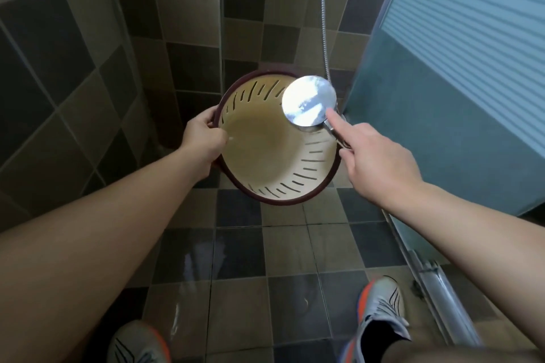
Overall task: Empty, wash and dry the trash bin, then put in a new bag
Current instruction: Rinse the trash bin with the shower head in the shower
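Observation:
A cream trash bin with a dark red rim and slotted walls is held up over the shower floor, its opening tilted toward me. Nothing lies inside it. My left hand grips its left rim. My right hand holds the handle of a round chrome shower head, index finger stretched along the handle. The head hangs over the bin's upper right rim, face turned into the bin. Its metal hose runs up along the wall.
Dark and tan tiled walls close in at left and ahead. A frosted glass shower door stands at right, its metal floor track below. The tiled floor looks wet. My shoes stand at the bottom.

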